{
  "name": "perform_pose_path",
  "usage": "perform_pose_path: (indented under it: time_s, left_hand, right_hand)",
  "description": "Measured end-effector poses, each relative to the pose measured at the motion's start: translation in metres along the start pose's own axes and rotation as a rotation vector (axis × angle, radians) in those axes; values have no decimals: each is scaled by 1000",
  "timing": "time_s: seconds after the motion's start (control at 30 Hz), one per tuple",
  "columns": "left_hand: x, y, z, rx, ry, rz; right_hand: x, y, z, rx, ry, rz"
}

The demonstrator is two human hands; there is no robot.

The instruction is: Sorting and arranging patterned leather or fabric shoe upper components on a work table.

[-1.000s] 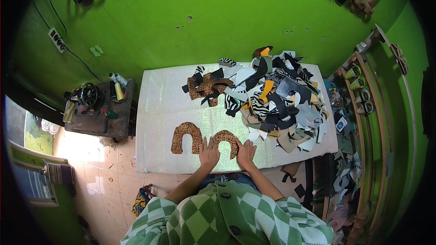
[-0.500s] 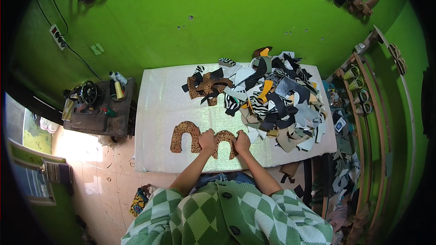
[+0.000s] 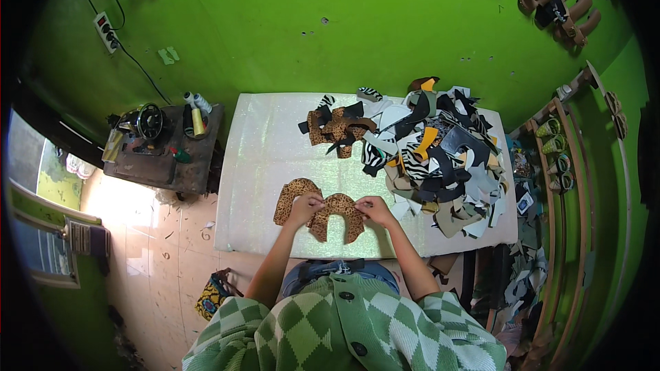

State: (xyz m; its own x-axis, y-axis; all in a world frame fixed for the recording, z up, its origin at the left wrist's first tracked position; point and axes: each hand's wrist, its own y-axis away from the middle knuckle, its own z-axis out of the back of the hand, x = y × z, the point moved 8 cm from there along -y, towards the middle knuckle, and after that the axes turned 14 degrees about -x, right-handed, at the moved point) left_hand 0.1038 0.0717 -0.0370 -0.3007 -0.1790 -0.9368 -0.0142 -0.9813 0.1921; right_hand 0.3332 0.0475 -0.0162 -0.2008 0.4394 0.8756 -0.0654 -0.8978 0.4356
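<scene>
Two arch-shaped leopard-print fabric pieces lie near the front of the pale table (image 3: 258,144). My left hand (image 3: 306,210) pinches the upper left edge of the right-hand leopard-print piece (image 3: 338,203). On its other side, my right hand (image 3: 375,211) has its fingertips closed on the right edge. Both legs of this arch point toward me. Close against it on the left, partly covered by my left hand, is the other leopard-print piece (image 3: 291,192).
Mixed fabric scraps (image 3: 440,158) cover the table's right side, with smaller leopard-print scraps (image 3: 337,126) beside them. A sewing machine (image 3: 148,124) stands on a dark stand at left. Slatted shelves (image 3: 550,165) hold sandals at right.
The right-hand leopard-print piece has come left, closer to the other one. My fingers have shifted from its sides to its upper edges. The whole view has swung slightly.
</scene>
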Motion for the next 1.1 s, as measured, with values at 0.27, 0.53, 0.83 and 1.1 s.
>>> perform_pose_path:
  time_s: [0.27,0.53,0.83,1.1]
  left_hand:
    - [12,-27,96,-222,-28,-18]
    - [15,-37,106,-225,-305,-52]
    - [-41,11,86,-419,-836,-657]
    - [15,15,61,-181,-1000,-497]
  right_hand:
    - [32,-34,-91,42,-8,105]
    - [52,-41,-109,-365,384,502]
    - [74,14,-140,-247,891,968]
    - [59,12,-143,-219,976,949]
